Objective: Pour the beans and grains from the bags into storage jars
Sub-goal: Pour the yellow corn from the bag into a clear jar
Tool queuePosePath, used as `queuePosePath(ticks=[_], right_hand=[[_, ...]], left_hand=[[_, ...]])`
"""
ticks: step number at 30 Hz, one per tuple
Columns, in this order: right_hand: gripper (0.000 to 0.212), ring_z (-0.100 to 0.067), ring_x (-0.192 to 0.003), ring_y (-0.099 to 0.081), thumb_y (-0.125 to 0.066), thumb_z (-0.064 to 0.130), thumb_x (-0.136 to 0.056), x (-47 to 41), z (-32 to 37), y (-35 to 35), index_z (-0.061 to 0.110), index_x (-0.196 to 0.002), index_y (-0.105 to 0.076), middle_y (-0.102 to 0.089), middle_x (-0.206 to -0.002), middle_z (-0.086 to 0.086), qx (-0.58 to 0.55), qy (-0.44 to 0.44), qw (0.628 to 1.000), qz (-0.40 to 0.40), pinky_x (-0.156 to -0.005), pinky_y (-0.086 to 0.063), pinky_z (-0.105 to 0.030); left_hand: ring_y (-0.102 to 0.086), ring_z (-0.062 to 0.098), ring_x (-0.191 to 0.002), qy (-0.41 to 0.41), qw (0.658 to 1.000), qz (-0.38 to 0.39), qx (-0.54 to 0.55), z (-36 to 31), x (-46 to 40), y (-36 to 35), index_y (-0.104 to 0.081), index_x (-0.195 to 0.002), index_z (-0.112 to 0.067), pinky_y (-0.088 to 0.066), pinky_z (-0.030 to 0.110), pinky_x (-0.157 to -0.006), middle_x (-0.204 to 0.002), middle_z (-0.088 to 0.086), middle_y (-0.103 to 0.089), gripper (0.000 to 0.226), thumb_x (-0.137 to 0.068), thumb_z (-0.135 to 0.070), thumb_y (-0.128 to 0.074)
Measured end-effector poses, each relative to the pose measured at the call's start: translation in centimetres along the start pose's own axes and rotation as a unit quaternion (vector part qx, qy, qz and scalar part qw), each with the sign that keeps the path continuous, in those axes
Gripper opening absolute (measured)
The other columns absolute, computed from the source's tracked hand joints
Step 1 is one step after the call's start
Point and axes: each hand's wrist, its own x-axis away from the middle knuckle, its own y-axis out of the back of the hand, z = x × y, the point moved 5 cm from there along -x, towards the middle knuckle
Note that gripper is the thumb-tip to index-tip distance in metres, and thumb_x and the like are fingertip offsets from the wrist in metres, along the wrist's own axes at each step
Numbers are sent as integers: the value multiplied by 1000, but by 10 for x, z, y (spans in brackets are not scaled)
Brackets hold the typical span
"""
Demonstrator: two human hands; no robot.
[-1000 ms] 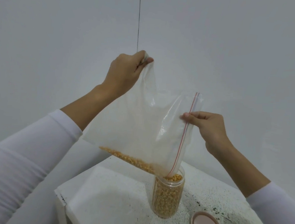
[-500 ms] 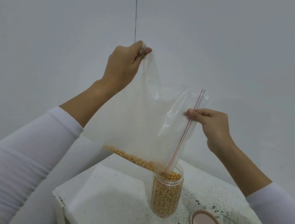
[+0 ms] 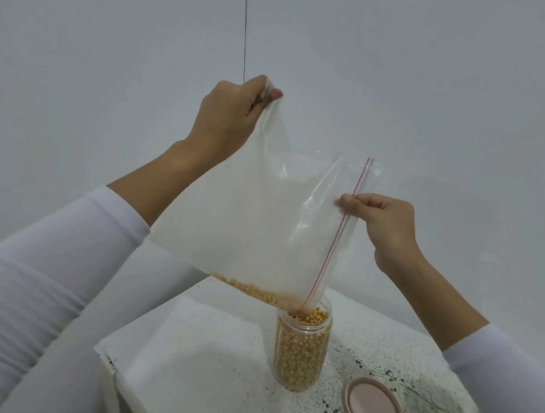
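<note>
A clear zip bag (image 3: 256,224) hangs tilted over the bench (image 3: 206,364), held up by both hands. The left hand (image 3: 229,118) is raised highest, its fingers and thumb pinching the bag's upper corner so the plastic drapes down from it. The right hand (image 3: 384,225) sits lower and to the right, fingers curled and thumb pressed against the bag's mouth edge, gripping it just beside the red zip strip (image 3: 337,237). That strip runs in a slanting line from above the right hand down to the bag's lowest corner.

A thin band of yellow grains (image 3: 251,291) lies along the bag's bottom fold, sloping toward that lowest corner, which dips into the open mouth of the storage jar (image 3: 301,348). The jar stands upright near the middle of the bench, clear-walled and filled with the same yellow grains almost to its rim.

A round pink lid (image 3: 373,409) lies flat on the bench near its right front part, apart from the jar. The bench top is white with dark speckles that are denser on the right side. White sleeves (image 3: 47,270) cover both forearms up to short of the wrists. A plain pale wall with a thin dark vertical line (image 3: 245,28) stands behind.
</note>
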Motion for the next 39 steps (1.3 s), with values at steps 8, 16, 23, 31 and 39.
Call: queuePosePath(ticks=[8, 16, 23, 31, 39], right_hand=[[3, -2, -84, -63, -75, 18, -77, -1, 2, -3, 15, -78, -73, -72, -83, 0, -3, -1, 1000, -6, -80, -33, -13], [5, 4, -80, -62, -74, 17, -77, -2, 0, -3, 13, -81, -74, -72, -83, 2, 2, 3, 1000, -2, -72, -33, -6], [5, -3, -86, -63, -74, 18, -78, 0, -4, -4, 13, -81, -74, -72, -84, 0, 13, -7, 1000, -1, -86, -33, -19], [4, 1, -82, -62, -75, 16, -78, -1, -3, 0, 13, -79, -73, -72, -83, 0, -2, -7, 1000, -7, -82, -33, -15], [6, -2, -87, -62, -75, 17, -78, -1, -4, 4, 12, -82, -74, -72, -85, -1, -3, -12, 1000, -20, -76, -33, -11]], left_hand=[[-25, 8, -45, 7, 1000, -13, 15, 3, 1, 3, -39, -72, -13, -22, 25, -49, -51, -11, -26, 34, -96, -37, -38], [-27, 17, -46, -1, 1000, -8, 10, 1, -1, 2, -38, -72, -13, -25, 26, -49, -51, -9, -28, 33, -98, -33, -41], [-25, 9, -44, 0, 1000, 29, -1, -1, 5, -7, -39, -72, -13, -22, 24, -47, -50, -11, -26, 31, -98, -30, -44], [-24, 9, -46, 13, 1000, 11, 3, -6, -4, -3, -40, -74, -12, -21, 24, -47, -51, -10, -25, 31, -98, -31, -42], [-23, 9, -46, 3, 1000, 12, 3, -12, -6, -7, -36, -73, -12, -21, 24, -47, -51, -11, -24, 32, -99, -30, -43]])
